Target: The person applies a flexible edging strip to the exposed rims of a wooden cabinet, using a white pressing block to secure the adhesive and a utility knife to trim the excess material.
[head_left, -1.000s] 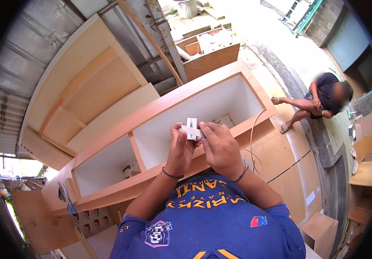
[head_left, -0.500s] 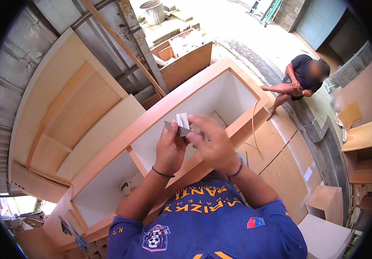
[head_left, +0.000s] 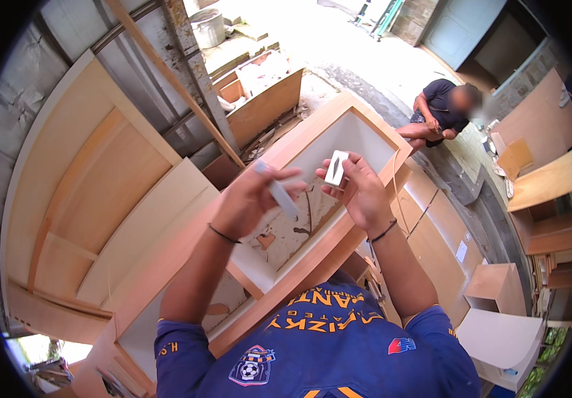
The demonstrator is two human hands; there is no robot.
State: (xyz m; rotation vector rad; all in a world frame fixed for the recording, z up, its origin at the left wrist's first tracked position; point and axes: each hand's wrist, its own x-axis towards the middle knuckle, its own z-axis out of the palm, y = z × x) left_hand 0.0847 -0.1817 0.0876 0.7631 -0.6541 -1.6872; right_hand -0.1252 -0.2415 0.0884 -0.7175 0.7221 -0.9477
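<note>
My left hand (head_left: 243,207) pinches a flat grey strip (head_left: 282,199), which is smeared by motion. Between the fingers of my right hand (head_left: 367,198) is a small white rectangular piece (head_left: 330,176) with a dark, pointed slot along its middle. The two hands are apart, raised over the opening of a long wooden cabinet (head_left: 243,277) with a pale interior. Debris and torn scraps lie inside its compartments.
A large curved wooden panel (head_left: 80,199) leans at the left. Another person (head_left: 440,109) sits beyond the cabinet's far right end. Wooden boards (head_left: 425,229) and an open box (head_left: 496,285) lie to the right. A grey bucket (head_left: 208,28) stands at the back.
My hands have moved apart. The white piece, earlier close to the grey strip at my left fingers, is now in my right hand. The view has shifted slightly.
</note>
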